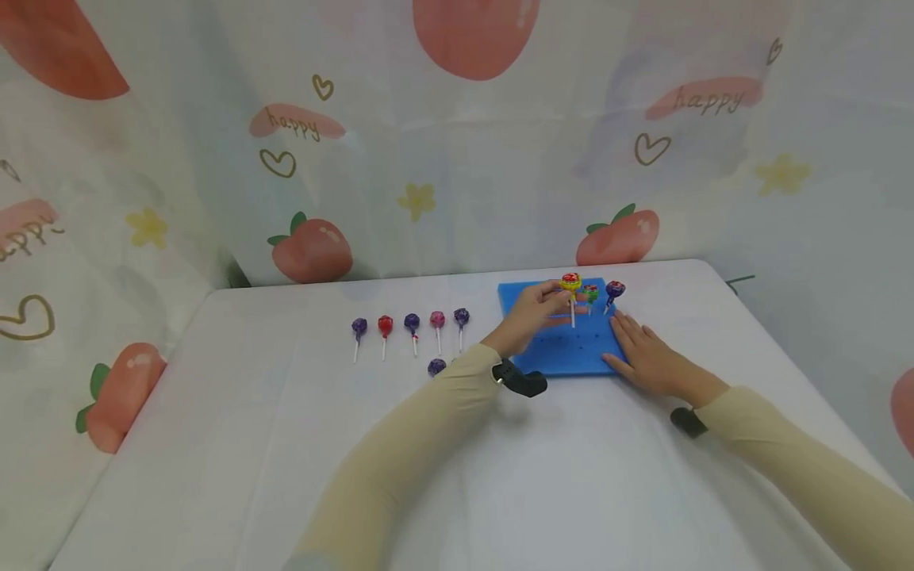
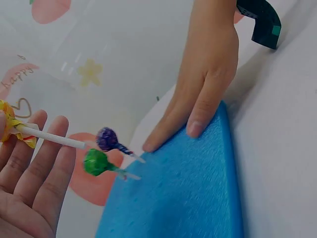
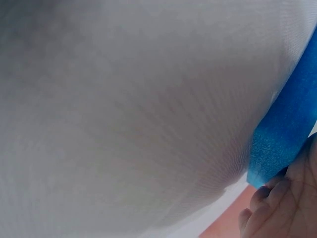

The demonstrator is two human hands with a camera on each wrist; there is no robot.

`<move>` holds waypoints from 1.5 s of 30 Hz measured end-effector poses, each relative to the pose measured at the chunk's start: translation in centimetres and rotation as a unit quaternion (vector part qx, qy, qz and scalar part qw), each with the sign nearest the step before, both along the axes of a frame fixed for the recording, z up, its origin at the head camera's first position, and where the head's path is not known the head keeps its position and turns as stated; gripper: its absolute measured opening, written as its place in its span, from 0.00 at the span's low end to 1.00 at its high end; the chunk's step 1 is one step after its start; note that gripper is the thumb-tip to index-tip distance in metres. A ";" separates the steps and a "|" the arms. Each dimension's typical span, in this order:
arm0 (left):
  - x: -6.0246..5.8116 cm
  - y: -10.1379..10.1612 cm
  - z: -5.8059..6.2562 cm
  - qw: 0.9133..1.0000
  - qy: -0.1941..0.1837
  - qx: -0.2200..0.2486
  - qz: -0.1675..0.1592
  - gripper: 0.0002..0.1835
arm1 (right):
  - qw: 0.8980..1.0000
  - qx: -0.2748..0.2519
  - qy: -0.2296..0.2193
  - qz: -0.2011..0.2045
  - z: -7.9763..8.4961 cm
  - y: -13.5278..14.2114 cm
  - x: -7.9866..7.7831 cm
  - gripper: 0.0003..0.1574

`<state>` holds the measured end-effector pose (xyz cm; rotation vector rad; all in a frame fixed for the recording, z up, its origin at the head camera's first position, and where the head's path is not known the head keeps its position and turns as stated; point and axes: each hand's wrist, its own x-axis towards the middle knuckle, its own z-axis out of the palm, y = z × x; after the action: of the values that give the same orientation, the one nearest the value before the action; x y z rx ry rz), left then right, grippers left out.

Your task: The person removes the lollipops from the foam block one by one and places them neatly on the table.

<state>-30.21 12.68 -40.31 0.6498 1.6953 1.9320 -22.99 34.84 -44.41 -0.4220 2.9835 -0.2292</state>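
Note:
My left hand (image 1: 528, 316) pinches a yellow-wrapped lollipop (image 1: 571, 282) above a blue foam board (image 1: 564, 363). Its white stick (image 2: 57, 139) hangs free of the board, pointing down. Two lollipops stand with their sticks in the board: a green one (image 2: 95, 162) and a purple one (image 2: 107, 139), both near the far right part. Small holes dot the board's surface. At the board's right edge, my right hand (image 1: 651, 358) rests with straight fingers. The right wrist view shows part of that hand (image 3: 292, 208) beside the board's side (image 3: 282, 134).
Left of the board, several lollipops lie in a row on the white table (image 1: 250, 412), among them a red one (image 1: 385, 324) and a pink one (image 1: 437, 319). A purple lollipop (image 1: 436, 366) lies nearer, partly behind my left forearm. A patterned curtain (image 1: 478, 159) hangs behind.

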 end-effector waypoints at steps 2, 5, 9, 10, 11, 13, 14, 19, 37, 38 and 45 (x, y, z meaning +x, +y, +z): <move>0.0 -1.1 0.3 1.000 -0.001 -0.010 0.000 0.20 | 1.000 -0.002 -0.004 -0.001 0.0 0.0 0.0 0.50; 0.1 -2.9 0.9 1.000 0.005 -0.025 0.003 0.20 | 1.000 -0.002 -0.005 -0.001 0.1 0.0 0.0 0.50; 0.3 -5.1 1.6 0.999 0.015 -0.031 0.009 0.19 | 1.000 -0.007 -0.001 0.002 0.3 0.0 0.0 0.50; 0.4 -5.6 1.8 0.999 0.017 -0.031 0.009 0.19 | 1.000 -0.009 -0.001 0.002 0.3 0.0 0.0 0.50; 0.5 -6.1 1.9 0.999 0.020 -0.032 0.009 0.19 | 1.000 -0.010 -0.001 0.003 0.3 0.0 0.0 0.50; 0.7 -7.1 2.2 0.999 0.023 -0.033 0.010 0.19 | 1.000 -0.013 -0.004 0.002 0.3 0.0 0.0 0.50; 0.8 -7.6 2.2 0.999 0.024 -0.035 0.012 0.19 | 1.000 -0.013 -0.005 0.002 0.3 -0.1 0.0 0.50; 1.5 -10.1 2.4 0.998 0.020 -0.046 0.037 0.19 | 1.000 -0.016 -0.006 0.003 0.2 -0.3 0.2 0.50; 3.6 -19.6 0.2 0.969 -0.057 -0.141 0.194 0.21 | 1.000 -0.012 -0.001 0.006 -0.2 0.4 -0.3 0.51; 3.7 -19.9 0.0 0.966 -0.062 -0.150 0.201 0.22 | 1.000 -0.012 -0.001 0.005 -0.2 0.4 -0.3 0.51; 4.5 -21.2 -1.8 0.952 -0.078 -0.189 0.226 0.23 | 1.000 -0.015 -0.002 0.005 -0.4 0.5 -0.4 0.51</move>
<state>-25.67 -8.56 -42.15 -0.0424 2.1644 1.7930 -23.41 35.31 -44.82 -0.4400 2.9764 -0.2735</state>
